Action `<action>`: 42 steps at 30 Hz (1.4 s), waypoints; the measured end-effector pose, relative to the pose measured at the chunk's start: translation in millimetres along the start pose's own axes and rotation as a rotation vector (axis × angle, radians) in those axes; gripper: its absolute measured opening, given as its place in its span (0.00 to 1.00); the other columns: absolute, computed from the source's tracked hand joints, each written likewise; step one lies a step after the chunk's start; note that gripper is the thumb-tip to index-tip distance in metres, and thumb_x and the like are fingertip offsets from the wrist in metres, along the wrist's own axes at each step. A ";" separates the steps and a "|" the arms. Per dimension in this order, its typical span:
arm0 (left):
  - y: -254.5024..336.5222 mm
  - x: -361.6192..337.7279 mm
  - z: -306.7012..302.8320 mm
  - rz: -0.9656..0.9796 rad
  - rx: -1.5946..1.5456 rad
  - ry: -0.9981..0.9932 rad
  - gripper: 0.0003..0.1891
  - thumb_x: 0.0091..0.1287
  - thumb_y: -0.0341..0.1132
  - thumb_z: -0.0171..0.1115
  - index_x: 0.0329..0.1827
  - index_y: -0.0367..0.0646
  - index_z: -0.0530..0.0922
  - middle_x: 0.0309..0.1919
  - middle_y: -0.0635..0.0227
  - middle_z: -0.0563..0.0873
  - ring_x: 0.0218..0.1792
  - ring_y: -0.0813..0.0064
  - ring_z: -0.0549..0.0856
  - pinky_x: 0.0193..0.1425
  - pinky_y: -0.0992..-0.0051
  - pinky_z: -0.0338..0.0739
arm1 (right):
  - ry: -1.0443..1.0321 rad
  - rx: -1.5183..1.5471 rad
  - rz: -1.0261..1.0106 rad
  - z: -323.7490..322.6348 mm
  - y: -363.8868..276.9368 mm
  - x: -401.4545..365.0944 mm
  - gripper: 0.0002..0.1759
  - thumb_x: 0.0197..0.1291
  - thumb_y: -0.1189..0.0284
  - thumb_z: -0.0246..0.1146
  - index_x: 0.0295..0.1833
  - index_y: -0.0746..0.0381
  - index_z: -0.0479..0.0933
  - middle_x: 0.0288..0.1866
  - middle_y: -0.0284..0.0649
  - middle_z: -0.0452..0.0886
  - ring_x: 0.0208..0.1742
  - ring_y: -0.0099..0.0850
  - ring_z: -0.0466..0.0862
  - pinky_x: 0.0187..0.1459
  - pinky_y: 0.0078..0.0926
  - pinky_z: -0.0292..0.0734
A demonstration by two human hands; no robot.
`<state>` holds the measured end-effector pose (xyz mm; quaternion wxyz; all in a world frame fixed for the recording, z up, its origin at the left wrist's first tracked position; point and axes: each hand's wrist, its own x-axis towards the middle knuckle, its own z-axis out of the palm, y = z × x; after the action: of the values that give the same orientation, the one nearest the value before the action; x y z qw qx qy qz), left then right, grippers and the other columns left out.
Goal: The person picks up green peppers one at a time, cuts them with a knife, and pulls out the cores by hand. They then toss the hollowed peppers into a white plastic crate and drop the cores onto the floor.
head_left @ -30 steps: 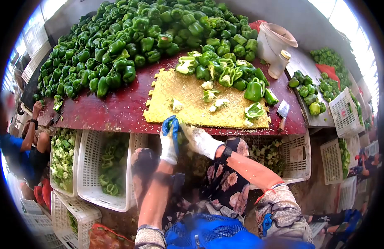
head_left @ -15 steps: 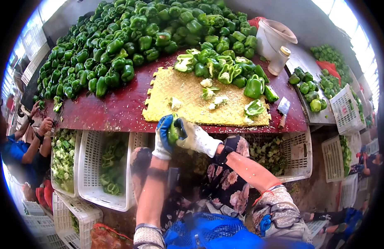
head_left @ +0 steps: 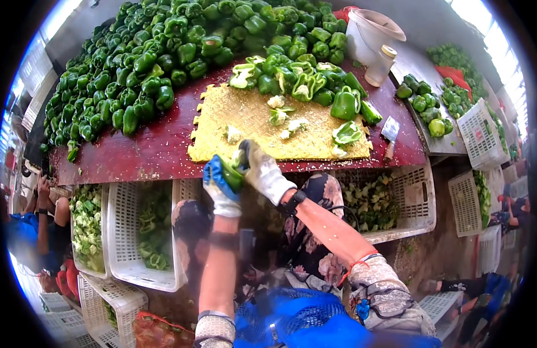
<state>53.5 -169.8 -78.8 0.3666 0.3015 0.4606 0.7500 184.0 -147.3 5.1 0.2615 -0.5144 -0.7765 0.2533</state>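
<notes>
Blue-and-white gloved left hand (head_left: 221, 187) clasps green pepper (head_left: 232, 176) at bench's (head_left: 118, 158) front edge. Right hand (head_left: 262, 171) curls beside it; whether pinching anything, can't tell. Done well: left firm without crushing, right close in, both clear of scraps (head_left: 297, 126) on yellow mat (head_left: 215, 118).

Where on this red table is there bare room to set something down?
Widest patch: red tabletop between pepper pile and yellow mat. The mat's upper left, bordered by cut peppers on its right, offers some room; both patches are speckled. Crowded: the back, under the pile, and the mat's upper right. Left hand and right hand block its front left.
</notes>
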 end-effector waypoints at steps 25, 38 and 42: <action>32.7 8.6 7.6 -0.310 -0.284 -0.272 0.27 0.74 0.55 0.57 0.65 0.44 0.74 0.52 0.63 0.84 0.51 0.68 0.84 0.60 0.65 0.80 | -0.162 0.066 -0.196 -30.9 -23.5 -30.7 0.36 0.64 0.61 0.62 0.76 0.61 0.62 0.67 0.61 0.73 0.67 0.54 0.75 0.69 0.42 0.71; 85.2 52.0 -41.5 -0.378 -0.966 -0.190 0.46 0.65 0.47 0.66 0.79 0.34 0.53 0.80 0.47 0.51 0.79 0.45 0.53 0.82 0.45 0.46 | 0.148 -0.881 0.006 -188.5 177.7 -57.1 0.08 0.58 0.74 0.62 0.42 0.54 0.83 0.37 0.37 0.85 0.41 0.33 0.87 0.36 0.40 0.83; 60.8 10.1 38.3 -0.392 -0.502 -0.305 0.41 0.70 0.50 0.60 0.80 0.41 0.54 0.80 0.51 0.53 0.79 0.49 0.55 0.81 0.48 0.47 | 0.039 -0.522 0.351 -189.0 175.6 -31.7 0.10 0.67 0.70 0.59 0.52 0.56 0.79 0.32 0.35 0.80 0.28 0.26 0.82 0.25 0.28 0.78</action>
<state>61.6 -162.1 -7.1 0.6310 0.2164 0.2507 0.7015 437.6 -93.2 23.1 0.0876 -0.6951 -0.7094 0.0766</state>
